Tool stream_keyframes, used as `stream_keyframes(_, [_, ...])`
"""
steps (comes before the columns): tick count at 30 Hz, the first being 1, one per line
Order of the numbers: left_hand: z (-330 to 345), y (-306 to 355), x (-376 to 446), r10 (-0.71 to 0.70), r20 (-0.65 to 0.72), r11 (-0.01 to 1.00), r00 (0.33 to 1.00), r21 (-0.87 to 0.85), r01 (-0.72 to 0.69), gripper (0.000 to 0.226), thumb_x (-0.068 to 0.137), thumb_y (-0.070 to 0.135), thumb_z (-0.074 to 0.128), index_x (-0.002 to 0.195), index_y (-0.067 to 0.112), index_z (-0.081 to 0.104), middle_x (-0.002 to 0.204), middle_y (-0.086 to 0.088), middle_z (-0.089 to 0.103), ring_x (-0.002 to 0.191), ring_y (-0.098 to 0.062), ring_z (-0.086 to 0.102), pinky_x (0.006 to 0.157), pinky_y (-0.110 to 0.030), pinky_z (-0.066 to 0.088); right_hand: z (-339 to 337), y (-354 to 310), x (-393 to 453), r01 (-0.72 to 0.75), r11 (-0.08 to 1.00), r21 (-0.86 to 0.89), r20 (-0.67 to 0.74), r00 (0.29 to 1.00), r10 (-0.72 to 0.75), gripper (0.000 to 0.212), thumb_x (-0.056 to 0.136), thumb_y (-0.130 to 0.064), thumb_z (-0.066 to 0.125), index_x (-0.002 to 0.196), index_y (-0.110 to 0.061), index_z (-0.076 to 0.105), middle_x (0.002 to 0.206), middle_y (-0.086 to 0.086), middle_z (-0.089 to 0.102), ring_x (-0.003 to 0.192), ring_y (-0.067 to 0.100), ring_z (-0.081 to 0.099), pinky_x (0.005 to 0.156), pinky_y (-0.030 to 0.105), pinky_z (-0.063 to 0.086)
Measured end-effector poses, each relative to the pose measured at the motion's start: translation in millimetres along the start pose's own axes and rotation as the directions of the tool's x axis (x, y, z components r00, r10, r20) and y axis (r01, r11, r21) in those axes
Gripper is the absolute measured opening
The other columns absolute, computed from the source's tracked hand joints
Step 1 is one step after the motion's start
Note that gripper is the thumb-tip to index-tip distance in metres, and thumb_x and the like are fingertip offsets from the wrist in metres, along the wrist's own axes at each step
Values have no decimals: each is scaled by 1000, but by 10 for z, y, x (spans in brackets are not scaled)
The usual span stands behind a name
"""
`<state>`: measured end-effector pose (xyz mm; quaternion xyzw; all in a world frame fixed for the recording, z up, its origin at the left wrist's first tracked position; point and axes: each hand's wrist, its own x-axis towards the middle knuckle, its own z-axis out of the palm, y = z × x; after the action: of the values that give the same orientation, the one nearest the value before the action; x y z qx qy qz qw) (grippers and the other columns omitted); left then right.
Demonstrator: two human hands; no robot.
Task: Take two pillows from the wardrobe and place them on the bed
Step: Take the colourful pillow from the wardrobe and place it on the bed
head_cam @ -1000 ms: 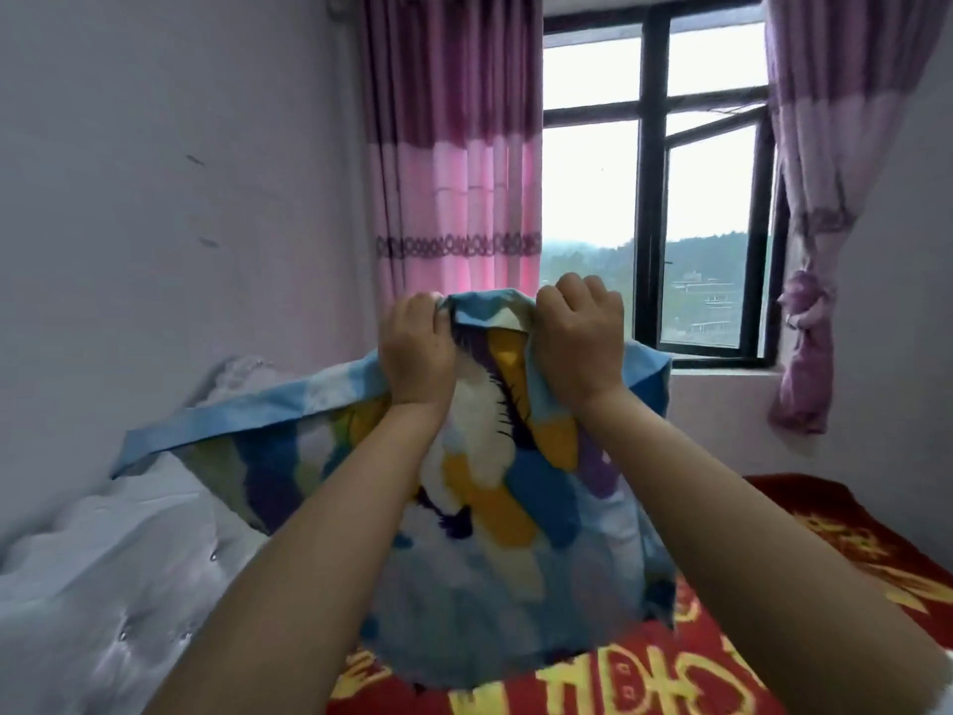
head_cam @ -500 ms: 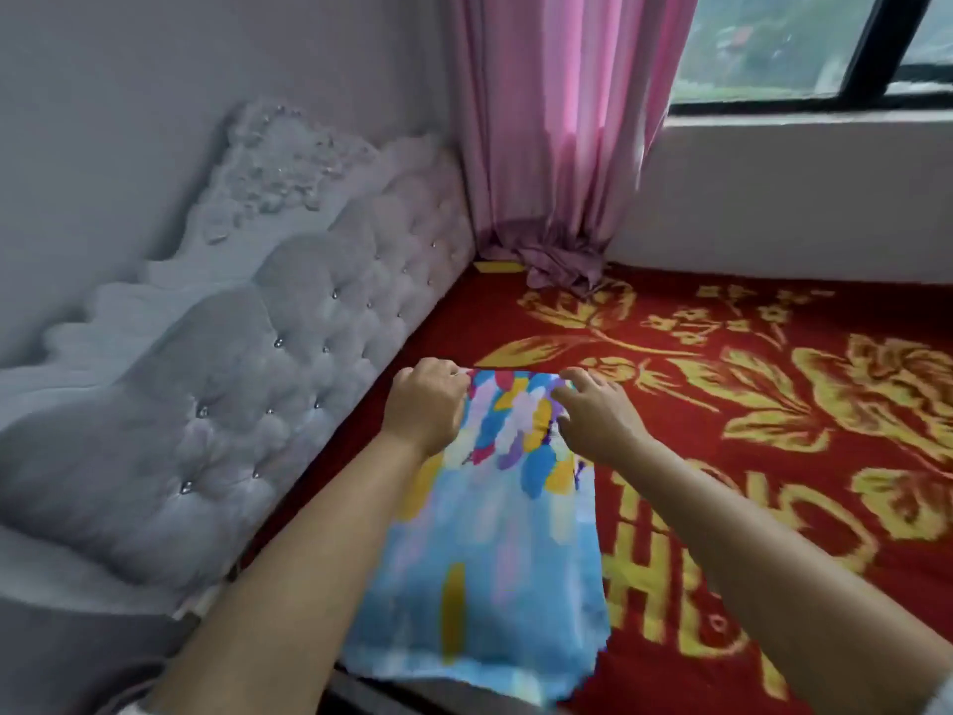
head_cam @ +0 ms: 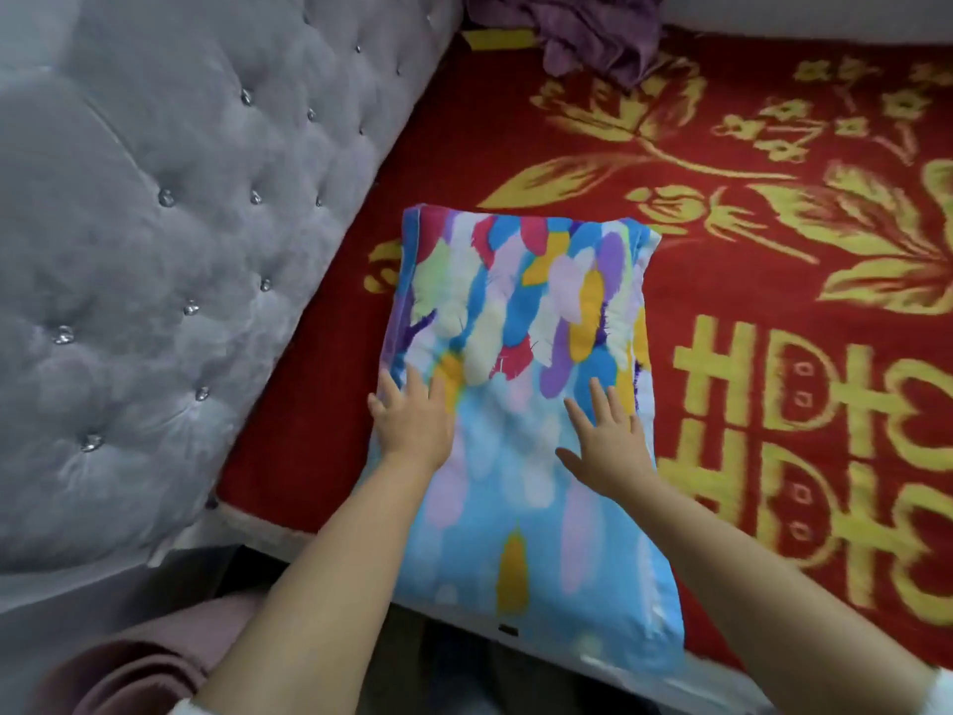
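A pillow (head_cam: 521, 312) in a light-blue case with many-coloured feather shapes lies flat on the bed's red and gold blanket (head_cam: 773, 327), close to the headboard. Its near end hangs a little over the bed's edge. My left hand (head_cam: 410, 423) rests palm down on the pillow's left side, fingers spread. Flat and spread too, my right hand (head_cam: 608, 443) lies on the pillow's right side. Neither hand grips the cloth. No second pillow and no wardrobe are in view.
A grey tufted headboard (head_cam: 170, 240) with crystal buttons runs along the left. The purple curtain's hem (head_cam: 593, 31) lies bunched on the far corner of the bed. A pink cloth (head_cam: 134, 668) shows at the bottom left by the floor.
The pillow, held up by its top edge in both fists, came down onto the bed. Both hands let go and now lie flat on it. My view tilted downward.
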<state>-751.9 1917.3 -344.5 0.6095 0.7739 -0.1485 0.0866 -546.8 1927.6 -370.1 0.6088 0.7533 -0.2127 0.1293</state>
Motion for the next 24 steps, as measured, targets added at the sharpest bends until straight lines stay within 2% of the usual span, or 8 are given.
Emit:
stream_keyframes(3, [586, -173, 408, 9, 181, 997, 983, -81, 6, 78, 89, 52, 50, 148, 24, 7, 158, -12, 1, 141, -46, -2, 111, -62, 18, 437, -134, 391, -247, 967, 67, 67, 968, 243, 85, 86, -54, 54, 147, -20, 7, 157, 13, -9, 145, 30, -6, 114, 54, 17])
stream_keyframes(6, [1142, -400, 701, -27, 358, 979, 933, -177, 96, 106, 76, 59, 63, 147, 26, -8, 157, -14, -10, 141, -45, -4, 109, -63, 21, 828, -236, 709, -491, 848, 199, 156, 870, 467, 106, 73, -56, 69, 147, -24, 0, 156, 11, -17, 144, 31, -12, 110, 63, 18])
stream_keyframes(8, [1420, -489, 802, -50, 448, 959, 892, -230, 169, 118, 70, 59, 69, 147, 22, -11, 156, -19, -8, 140, -44, 12, 108, -56, 29, 1036, -284, 830, -612, 752, 246, 218, 791, 572, 116, 66, -53, 76, 147, -28, -3, 156, 10, -19, 143, 32, -13, 108, 66, 16])
stream_keyframes(11, [1632, -529, 887, -65, 396, 933, 916, -301, 197, 121, 62, 56, 77, 148, 17, 1, 149, -25, 16, 121, -41, 45, 98, -44, 44, 1218, -293, 939, -657, 716, 234, 143, 752, 644, 112, 61, -53, 79, 145, -27, 9, 156, 14, -5, 143, 34, 0, 107, 66, 17])
stream_keyframes(13, [1642, -549, 936, -90, 323, 911, 942, -355, 208, 114, 56, 51, 83, 144, 17, 18, 134, -21, 35, 109, -38, 52, 90, -43, 47, 1226, -283, 993, -662, 713, 233, 54, 741, 670, 97, 62, -52, 78, 138, -21, 26, 152, 17, 13, 138, 35, 15, 107, 63, 21])
stream_keyframes(17, [1645, -577, 1018, -51, 290, 888, 956, -424, 176, 89, 62, 41, 83, 132, 13, 36, 124, -20, 45, 109, -38, 52, 89, -43, 47, 1251, -280, 1088, -668, 702, 247, -78, 708, 701, 65, 69, -45, 73, 117, -11, 46, 131, 18, 41, 123, 36, 35, 101, 55, 30])
stream_keyframes(22, [1650, -596, 939, 51, 207, 935, 977, -354, 26, 46, 81, 34, 69, 112, 4, 52, 117, -21, 51, 107, -38, 52, 83, -46, 47, 1260, -166, 1190, -593, 765, 252, -174, 750, 639, 34, 83, -30, 63, 102, -4, 55, 116, 22, 49, 113, 37, 43, 93, 49, 34])
stream_keyframes(24, [1627, -591, 933, 92, 216, 961, 972, -274, -31, 37, 89, 33, 59, 114, 6, 53, 121, -18, 50, 108, -36, 52, 82, -45, 48, 1247, -154, 1219, -560, 804, 201, -195, 781, 593, 25, 88, -21, 57, 100, 1, 56, 113, 25, 50, 110, 37, 44, 89, 46, 35])
